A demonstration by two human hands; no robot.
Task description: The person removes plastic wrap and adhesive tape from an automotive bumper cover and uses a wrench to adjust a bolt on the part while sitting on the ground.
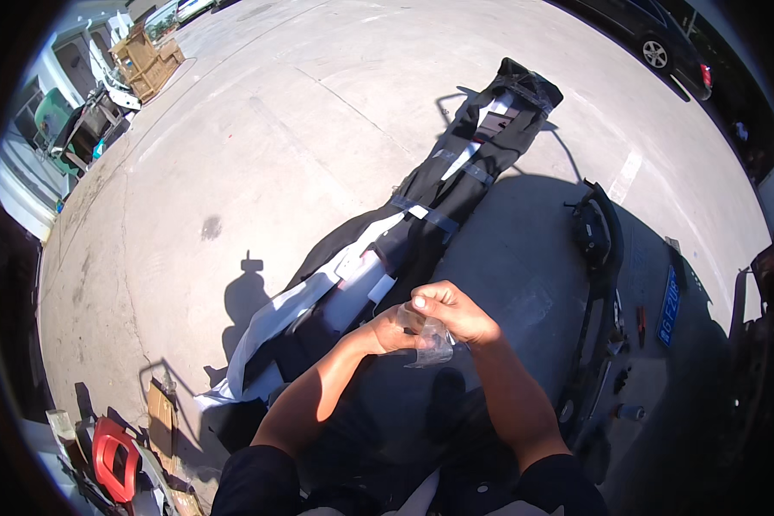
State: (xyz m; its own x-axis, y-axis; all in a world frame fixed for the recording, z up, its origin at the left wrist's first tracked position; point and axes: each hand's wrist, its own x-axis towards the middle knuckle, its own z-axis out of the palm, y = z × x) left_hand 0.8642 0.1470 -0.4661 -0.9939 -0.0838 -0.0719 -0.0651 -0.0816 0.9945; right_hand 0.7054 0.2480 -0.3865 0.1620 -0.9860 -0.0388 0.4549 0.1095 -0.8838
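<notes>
My hands meet low in the middle of the view. Between them is a crumpled piece of clear tape. My left hand has its fingers closed on the tape. My right hand pinches the tape from the other side, thumb on top. Just beyond my hands lies a long bundle in black wrapping, slanting away to the upper right on a thin metal stand. Bands of clear tape cross it, and white sheeting shows along its open near part. What is inside is mostly hidden.
To the right, a dark car bumper lies on the concrete near a blue number plate, a red-handled tool and a can. A red panel and cardboard lie lower left. A dark car stands far right.
</notes>
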